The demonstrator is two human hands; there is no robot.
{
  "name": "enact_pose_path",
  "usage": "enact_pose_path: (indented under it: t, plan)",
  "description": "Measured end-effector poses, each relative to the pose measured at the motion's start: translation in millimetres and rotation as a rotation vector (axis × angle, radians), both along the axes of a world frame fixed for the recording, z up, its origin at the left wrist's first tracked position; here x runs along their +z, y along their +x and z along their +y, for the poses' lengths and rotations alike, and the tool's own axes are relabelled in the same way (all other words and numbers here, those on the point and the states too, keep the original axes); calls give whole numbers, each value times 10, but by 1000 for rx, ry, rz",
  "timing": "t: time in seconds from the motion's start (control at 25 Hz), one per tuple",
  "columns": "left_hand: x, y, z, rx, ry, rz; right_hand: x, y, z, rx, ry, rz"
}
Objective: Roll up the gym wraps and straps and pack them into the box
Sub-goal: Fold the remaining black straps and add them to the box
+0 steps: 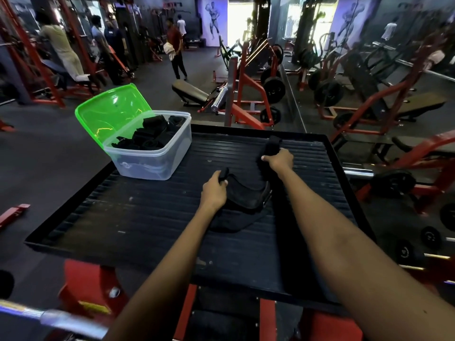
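A black padded gym strap (242,195) lies spread across the middle of the black ribbed platform (138,217). My left hand (213,188) grips the strap's near-left end, fingers curled round it. My right hand (279,159) holds the strap's far end (270,146), thumb pointing left. A clear plastic box (147,161) stands at the platform's far-left corner with several rolled black wraps (150,136) inside. Its green lid (110,114) stands open behind it.
The platform has a raised rim and sits on a red machine frame (86,286). Red racks, benches and weight plates (273,89) surround it, and a mirror runs along the right. Several people stand far back on the left. A blurred steel bar (56,318) crosses the near left.
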State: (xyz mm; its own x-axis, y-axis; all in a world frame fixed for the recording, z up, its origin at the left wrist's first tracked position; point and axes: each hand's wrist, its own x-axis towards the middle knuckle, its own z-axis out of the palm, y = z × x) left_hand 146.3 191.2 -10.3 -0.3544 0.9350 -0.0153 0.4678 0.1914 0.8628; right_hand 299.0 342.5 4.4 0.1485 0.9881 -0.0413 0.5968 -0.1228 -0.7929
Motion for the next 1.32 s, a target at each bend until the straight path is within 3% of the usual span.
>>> enact_pose_path:
  t: [0.16,0.4,0.48,0.56,0.64,0.76,0.84,0.92,1.0,1.12,1.2,1.32]
  plan:
    - [57,-119,-156,-2,22,15,13,-36,-382,109,63,24]
    - [222,-478,-559,-85,26,191,272,99,-1583,307,218,103]
    - [240,-568,-741,-115,52,207,142,160,-1962,356,352,-65]
    - [229,-630,-883,-119,93,218,-103,246,-2220,394,506,-449]
    - [213,-709,-1016,-95,135,212,-259,289,-2448,444,440,-649]
    - [106,-802,-1115,-31,162,117,-126,377,-2628,613,-2,-443]
    - [69,-861,-1100,62,132,3,104,332,-2684,703,-166,-291]
    - [71,-860,-1093,142,119,-223,216,103,-2707,629,-36,-181]
    - [78,-827,-1100,158,126,-516,257,-291,-2683,393,137,-105]
    - [-14,-824,-1083,-10,132,-832,189,-776,-2477,260,119,-141]
    - [14,-916,-1153,-113,70,-685,251,-924,-2304,175,165,-64]
    - [104,-1195,-1253,-239,-9,-258,440,-970,-2093,96,320,55]
